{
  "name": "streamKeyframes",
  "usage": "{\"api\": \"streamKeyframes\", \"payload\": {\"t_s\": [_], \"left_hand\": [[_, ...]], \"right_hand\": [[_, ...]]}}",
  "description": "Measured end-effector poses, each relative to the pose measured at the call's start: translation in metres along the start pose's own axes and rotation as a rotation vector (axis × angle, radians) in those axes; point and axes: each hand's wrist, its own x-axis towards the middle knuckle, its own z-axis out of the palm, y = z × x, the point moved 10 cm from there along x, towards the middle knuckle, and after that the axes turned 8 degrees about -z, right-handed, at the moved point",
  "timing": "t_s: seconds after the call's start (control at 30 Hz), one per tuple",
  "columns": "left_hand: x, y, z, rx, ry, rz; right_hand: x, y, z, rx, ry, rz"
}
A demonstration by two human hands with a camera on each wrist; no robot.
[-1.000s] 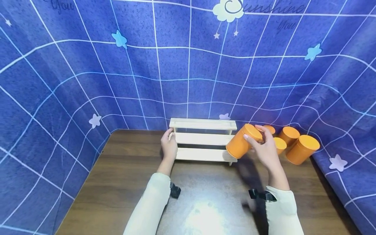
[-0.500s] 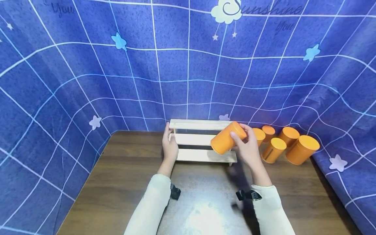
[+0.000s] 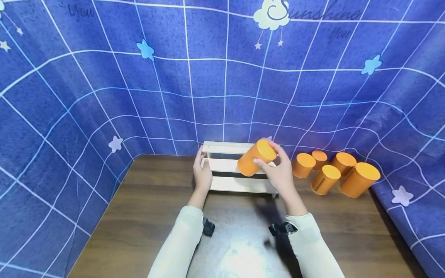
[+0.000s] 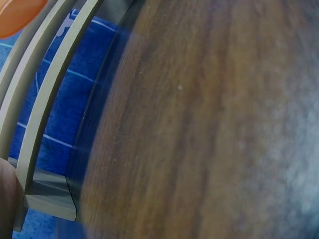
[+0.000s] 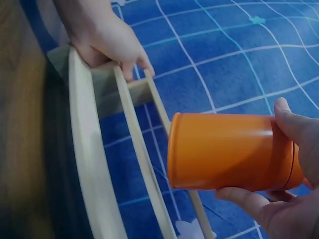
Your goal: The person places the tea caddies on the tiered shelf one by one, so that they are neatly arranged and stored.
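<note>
A three-tier wooden shelf rack (image 3: 243,184) stands against the backdrop, near the middle of the head view. My left hand (image 3: 202,175) grips its left end, with fingers hooked over the slats in the right wrist view. An orange lidded canister (image 3: 253,157) is held tilted above the tiers by my right hand (image 3: 281,173). Thumb and fingers grasp it around the lid end, while its base (image 5: 182,152) points at the rack in the right wrist view. The left wrist view catches the slats (image 4: 50,94) and a corner of the canister (image 4: 17,15).
Several orange canisters of different sizes, such as a large one (image 3: 359,179) and a slim one (image 3: 325,180), stand right of the rack. Blue grid-patterned cloth (image 3: 222,85) encloses the brown wooden table (image 3: 146,224) at the back and sides.
My right hand has carried the canister leftward, from the rack's right end to above its tiers, uncovering the canisters behind. My left hand stays on the rack's left end.
</note>
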Motion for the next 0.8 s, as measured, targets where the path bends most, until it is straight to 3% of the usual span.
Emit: {"api": "streamKeyframes", "payload": {"t_s": [0.2,0.5,0.8], "left_hand": [[0.000,0.000,-0.003,-0.007,0.014,0.006],[0.003,0.000,-0.003,-0.014,0.017,-0.003],[0.000,0.001,-0.002,-0.008,0.023,0.014]], "right_hand": [[-0.003,-0.006,0.021,0.061,-0.032,-0.067],[0.010,-0.025,0.046,-0.044,-0.069,-0.207],[0.023,-0.033,0.063,-0.066,-0.108,-0.263]]}}
